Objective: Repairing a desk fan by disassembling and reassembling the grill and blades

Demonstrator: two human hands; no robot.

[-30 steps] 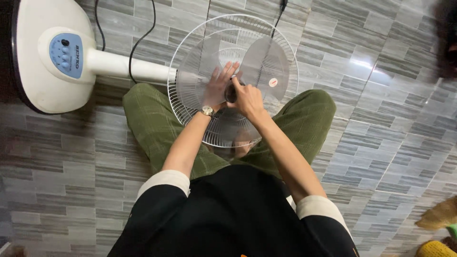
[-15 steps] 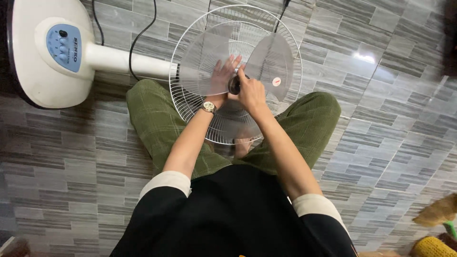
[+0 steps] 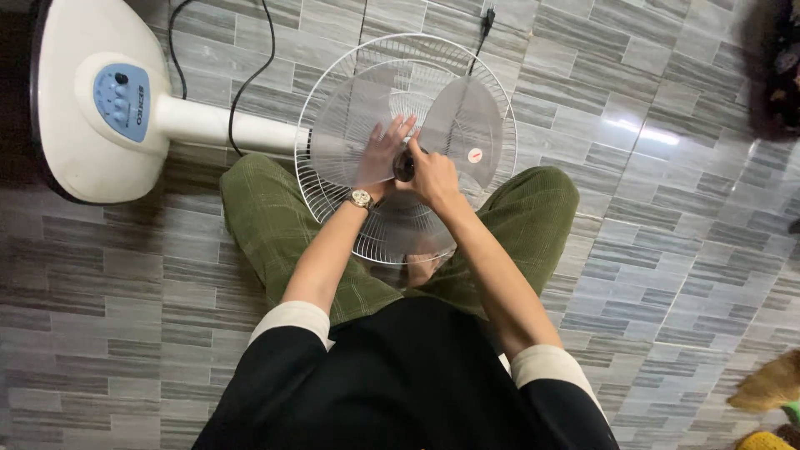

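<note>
Fan (image 3: 250, 133) lies flat on the floor (image 3: 650, 250), long axis left to right, one base left, one grille (image 3: 333, 125) over the lap. Left hand (image 3: 382, 152) spreads flat on the clear blades (image 3: 467, 125); right hand (image 3: 433, 173) seemingly pinches the dark hub cap (image 3: 404, 167).

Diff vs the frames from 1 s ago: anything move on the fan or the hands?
Little changed. The left hand still lies flat on the clear fan blades, and the right hand keeps its grip on the dark hub cap; any turning of the cap cannot be told. The wire guard, white fan base and black cord lie as before.
</note>
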